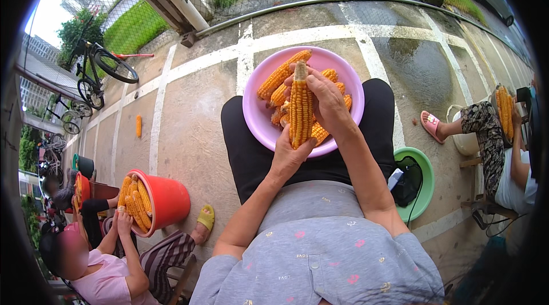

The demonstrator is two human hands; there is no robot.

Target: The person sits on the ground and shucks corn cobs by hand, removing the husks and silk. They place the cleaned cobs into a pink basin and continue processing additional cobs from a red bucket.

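Observation:
An ear of dried yellow corn point(301, 110) is held upright between my two hands above the basin. My left hand point(288, 150) grips its lower end, with the thumb along the side. Around the upper part wraps my right hand point(328, 99), its thumb near the pale bare tip of the cob. Kernels cover most of the side that faces me. Below, a pink plastic basin point(253, 122) rests on my lap. Several more corn ears point(281, 75) lie in it, partly hidden by my hands.
At my right stands a green basin point(424, 189) holding a dark bag. A red bucket point(171, 202) of corn is at the left, where a seated person point(111, 262) handles an ear. Another person point(510, 168) sits far right. One ear point(138, 126) lies on the concrete floor point(193, 133).

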